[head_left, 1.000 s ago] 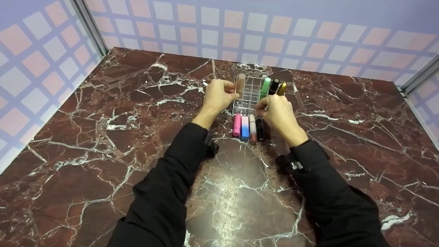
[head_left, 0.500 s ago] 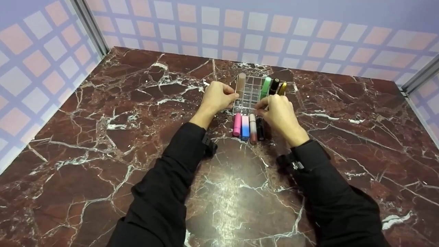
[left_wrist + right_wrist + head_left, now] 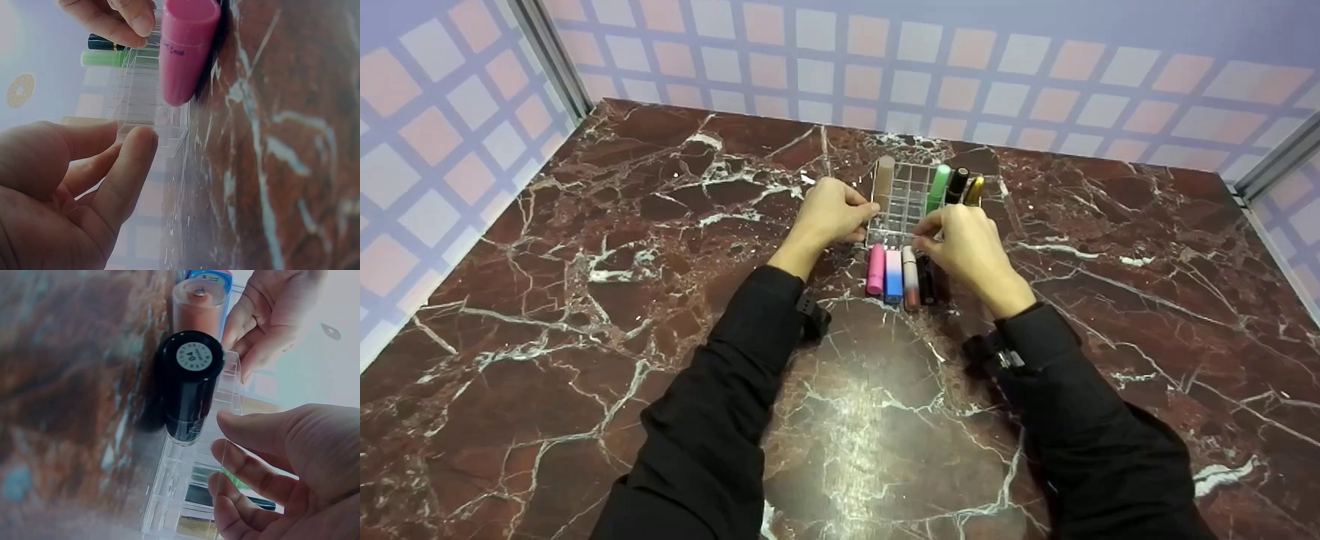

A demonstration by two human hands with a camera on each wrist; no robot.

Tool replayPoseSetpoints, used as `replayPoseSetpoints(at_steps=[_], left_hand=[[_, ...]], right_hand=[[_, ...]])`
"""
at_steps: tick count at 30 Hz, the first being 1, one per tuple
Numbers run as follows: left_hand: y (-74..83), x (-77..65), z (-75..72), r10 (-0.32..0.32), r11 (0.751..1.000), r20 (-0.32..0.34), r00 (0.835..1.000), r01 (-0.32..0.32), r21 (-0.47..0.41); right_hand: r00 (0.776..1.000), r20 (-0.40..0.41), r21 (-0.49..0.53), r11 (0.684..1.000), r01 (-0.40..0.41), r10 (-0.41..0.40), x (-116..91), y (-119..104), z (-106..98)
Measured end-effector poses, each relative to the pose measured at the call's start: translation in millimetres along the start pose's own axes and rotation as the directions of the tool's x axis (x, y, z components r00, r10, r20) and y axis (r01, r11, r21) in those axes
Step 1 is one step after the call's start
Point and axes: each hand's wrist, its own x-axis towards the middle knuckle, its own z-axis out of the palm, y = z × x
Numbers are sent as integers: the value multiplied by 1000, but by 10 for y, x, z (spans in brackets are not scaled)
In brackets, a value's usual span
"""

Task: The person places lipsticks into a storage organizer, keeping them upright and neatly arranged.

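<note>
A clear compartmented lipstick organizer (image 3: 911, 175) stands on the marbled table between both hands. My left hand (image 3: 831, 214) pinches its left side with thumb and fingertips, beside a brown tube (image 3: 884, 184) standing in it. At the near right corner, my right hand (image 3: 967, 238) holds the organizer's edge, thumb in front and fingers curled along the side. A green tube (image 3: 938, 187), a black one (image 3: 957, 185) and a gold one (image 3: 974, 191) stand upright in its right part.
Before the organizer lie a pink tube (image 3: 876, 270), a pink-and-blue one (image 3: 892, 277), a lip gloss (image 3: 910, 279) and a black lipstick tube (image 3: 191, 391), side by side. Patterned walls (image 3: 816, 45) bound the table at the back and sides.
My left hand's fingers have slid slightly nearer along the organizer's left side, off the brown tube's upper part. The right hand has kept its place; the view has shifted slightly.
</note>
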Motion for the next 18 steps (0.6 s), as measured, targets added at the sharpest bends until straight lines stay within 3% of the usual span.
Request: replayPoseSetpoints(at_steps=[4,9,14,18], left_hand=[[24,-20,-28,-34,996,31,999,31,86],[65,-47,-56,-92,973,89,992,70,222],[95,-94,-87,-161,954,157,974,113,278],[108,-146,-106,-187,946,214,959,116,304]], right_hand=[[1000,16,7,1000,-7,7,-8,-24,-39],[1000,30,18,1000,-9,8,-33,-81,-87],[998,67,1,1000,14,-14,-69,-181,-110],[987,156,22,999,38,-41,-122,-308,-123]])
